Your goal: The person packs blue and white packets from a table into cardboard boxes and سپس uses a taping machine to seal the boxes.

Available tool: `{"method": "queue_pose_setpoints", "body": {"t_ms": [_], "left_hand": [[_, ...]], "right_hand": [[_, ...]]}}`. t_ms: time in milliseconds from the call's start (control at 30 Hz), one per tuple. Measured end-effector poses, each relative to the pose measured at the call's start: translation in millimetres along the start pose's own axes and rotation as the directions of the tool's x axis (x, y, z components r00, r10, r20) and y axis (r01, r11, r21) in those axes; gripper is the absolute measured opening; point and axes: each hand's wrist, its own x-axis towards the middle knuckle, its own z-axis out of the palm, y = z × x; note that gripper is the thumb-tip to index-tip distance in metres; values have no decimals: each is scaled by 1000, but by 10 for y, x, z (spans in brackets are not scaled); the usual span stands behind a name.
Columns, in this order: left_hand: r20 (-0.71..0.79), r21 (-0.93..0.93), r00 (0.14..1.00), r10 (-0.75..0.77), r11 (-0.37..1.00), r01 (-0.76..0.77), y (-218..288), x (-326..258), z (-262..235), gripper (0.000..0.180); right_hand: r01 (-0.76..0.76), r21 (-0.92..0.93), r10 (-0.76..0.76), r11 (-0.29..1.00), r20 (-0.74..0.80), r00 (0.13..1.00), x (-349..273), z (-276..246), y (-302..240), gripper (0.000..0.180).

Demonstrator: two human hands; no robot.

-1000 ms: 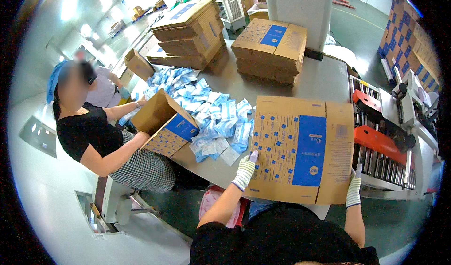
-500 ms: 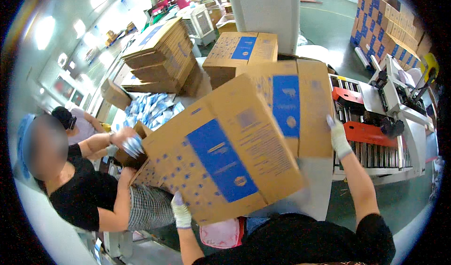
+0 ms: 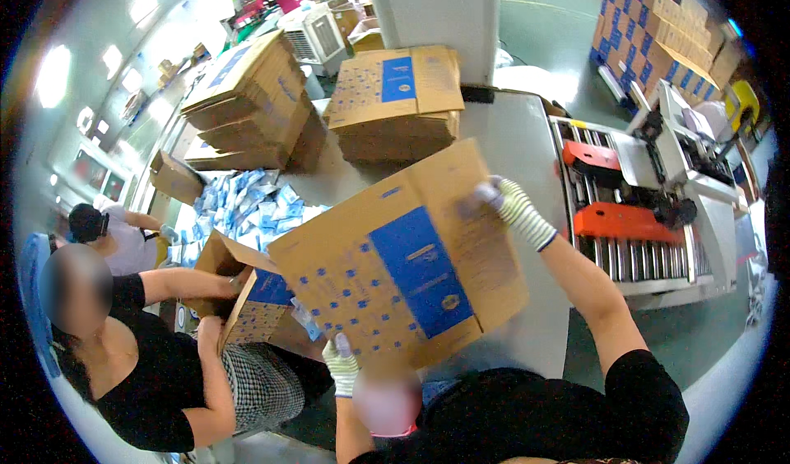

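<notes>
A flattened cardboard carton (image 3: 354,258) with a blue printed panel is tilted in front of me, over the grey table (image 3: 539,299). My left hand (image 3: 341,365), in a striped knit glove, is closed on its lower left edge, the thumb on the printed face. My right hand (image 3: 514,209), gloved too, bends over the upper right part of the carton. Its fingertips are smeared by motion. Most fingers of both hands are partly hidden.
Co-worker at left reaches into an open carton (image 3: 259,307). Beyond it lie a heap of blue-white packets (image 3: 239,209) and stacks of flattened cartons (image 3: 239,102), (image 3: 395,93). A roller conveyor with red guides (image 3: 629,221) stands at right. A pillar (image 3: 432,23) rises behind the table.
My right hand has moved left and up onto the carton; the second carton sheet beside it no longer shows separately. The co-worker's hand has gone from holding packets into the open carton.
</notes>
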Motion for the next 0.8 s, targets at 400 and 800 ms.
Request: {"method": "queue_pose_setpoints", "body": {"t_ms": [400, 800], "left_hand": [[205, -68, 973, 111, 993, -99, 831, -484, 732, 23], [-129, -182, 986, 104, 975, -127, 1222, -841, 447, 7]], "right_hand": [[226, -33, -202, 973, -592, 780, -2264, -1002, -192, 54], [191, 253, -108, 949, -309, 945, -2530, -763, -534, 28]]}}
